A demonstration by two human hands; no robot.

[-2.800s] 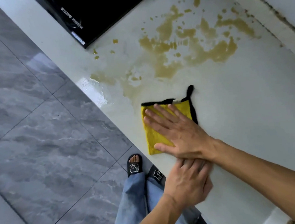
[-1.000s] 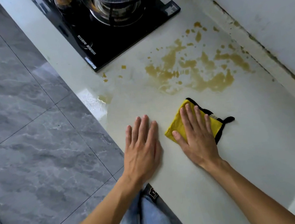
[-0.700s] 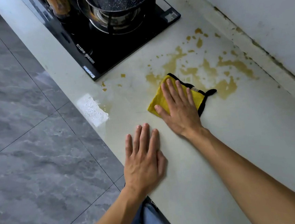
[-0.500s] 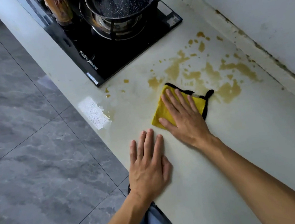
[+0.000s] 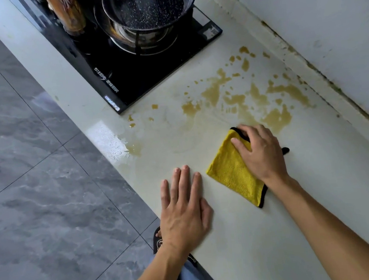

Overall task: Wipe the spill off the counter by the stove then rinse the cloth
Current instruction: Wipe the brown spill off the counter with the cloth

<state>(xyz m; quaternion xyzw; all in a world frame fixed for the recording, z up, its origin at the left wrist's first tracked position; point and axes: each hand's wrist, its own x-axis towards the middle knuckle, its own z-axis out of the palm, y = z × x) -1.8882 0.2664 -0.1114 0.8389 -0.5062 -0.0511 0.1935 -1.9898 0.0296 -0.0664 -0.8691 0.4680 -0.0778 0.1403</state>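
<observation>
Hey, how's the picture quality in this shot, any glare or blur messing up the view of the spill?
Head view: a bright glare patch washes out the counter's front edge by the stove; the brown spill and yellow cloth look sharp, evenly lit; the wide lens bows the counter edge.

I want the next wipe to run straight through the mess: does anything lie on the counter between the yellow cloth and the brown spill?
Nothing visible does. The right hand presses the yellow cloth flat on the counter, and the brown spill starts just beyond it across bare surface. The stove sits farther off.
</observation>
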